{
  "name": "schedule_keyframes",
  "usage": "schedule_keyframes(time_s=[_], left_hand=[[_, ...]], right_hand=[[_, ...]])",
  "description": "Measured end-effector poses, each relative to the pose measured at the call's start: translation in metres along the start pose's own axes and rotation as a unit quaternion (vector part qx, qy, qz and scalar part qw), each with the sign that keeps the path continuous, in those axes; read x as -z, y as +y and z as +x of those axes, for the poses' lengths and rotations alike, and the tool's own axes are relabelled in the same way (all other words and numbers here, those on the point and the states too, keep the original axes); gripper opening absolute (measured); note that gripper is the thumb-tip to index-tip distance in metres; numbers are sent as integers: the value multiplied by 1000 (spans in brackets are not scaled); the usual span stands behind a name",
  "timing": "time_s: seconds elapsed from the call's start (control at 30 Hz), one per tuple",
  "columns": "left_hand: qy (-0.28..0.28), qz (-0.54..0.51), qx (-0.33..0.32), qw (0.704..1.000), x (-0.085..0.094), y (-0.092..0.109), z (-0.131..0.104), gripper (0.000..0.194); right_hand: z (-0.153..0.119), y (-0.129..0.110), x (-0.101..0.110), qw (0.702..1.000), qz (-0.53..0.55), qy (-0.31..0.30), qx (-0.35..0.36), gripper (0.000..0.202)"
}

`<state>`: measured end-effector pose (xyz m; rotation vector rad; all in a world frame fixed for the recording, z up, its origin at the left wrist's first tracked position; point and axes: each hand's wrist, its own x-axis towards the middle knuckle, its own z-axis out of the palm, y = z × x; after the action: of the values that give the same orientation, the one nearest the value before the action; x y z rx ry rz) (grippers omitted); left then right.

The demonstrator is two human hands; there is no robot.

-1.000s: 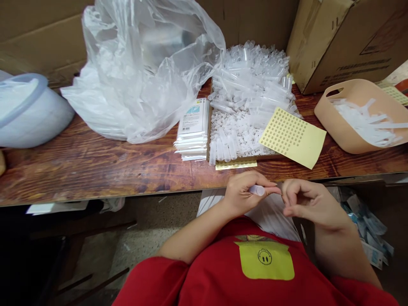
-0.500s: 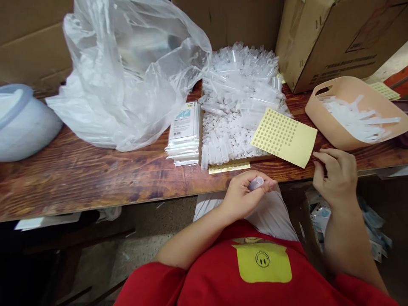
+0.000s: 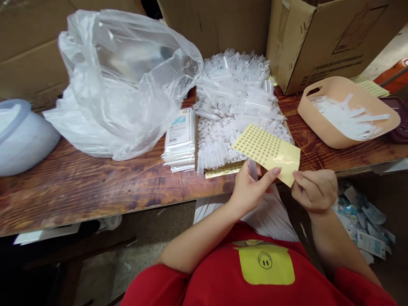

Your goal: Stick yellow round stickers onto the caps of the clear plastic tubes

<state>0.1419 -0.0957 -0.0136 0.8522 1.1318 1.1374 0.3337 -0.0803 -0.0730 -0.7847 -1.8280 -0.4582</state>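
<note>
A yellow sheet with rows of small round dark-printed stickers is tilted over the near right part of a tray heaped with clear and white plastic tubes. My right hand pinches the sheet's near right corner. In my left hand a translucent plastic tube stands upright between the fingers, and my left thumb lies on the sheet's near edge. Whether the left fingers beneath also touch the sheet is hidden.
Left of the tray are a stack of packaged cards, a large clear plastic bag and a bluish tub. At the right, a peach basket holds white strips; cardboard boxes stand behind. Packets lie below the table.
My right hand has taken hold of the yellow sheet and drawn it left and nearer. My left hand has turned the tube upright and met the sheet's edge. The view has shifted slightly.
</note>
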Motion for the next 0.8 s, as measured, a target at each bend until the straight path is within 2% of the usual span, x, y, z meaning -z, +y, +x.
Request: schedule_keyframes(time_s=[0.1, 0.3, 0.43, 0.57, 0.7, 0.8], left_hand=[[32, -31, -21, 999, -2, 3, 2, 62], [23, -85, -50, 995, 1, 4, 2, 67], [45, -115, -81, 989, 5, 3, 2, 64], [62, -111, -120, 985, 6, 6, 2, 61], [71, -107, -142, 982, 5, 10, -1, 61], [78, -92, -157, 980, 5, 11, -3, 60]], right_hand=[[-4, -10, 1, 999, 7, -12, 33, 32], [-4, -19, 5, 998, -12, -58, 27, 38], [15, -29, 10, 995, 35, -88, -29, 44], [44, -42, 13, 991, 77, -69, -85, 43], [66, -49, 6, 987, 102, -60, -113, 41], [72, -51, -3, 984, 104, -64, -130, 39]])
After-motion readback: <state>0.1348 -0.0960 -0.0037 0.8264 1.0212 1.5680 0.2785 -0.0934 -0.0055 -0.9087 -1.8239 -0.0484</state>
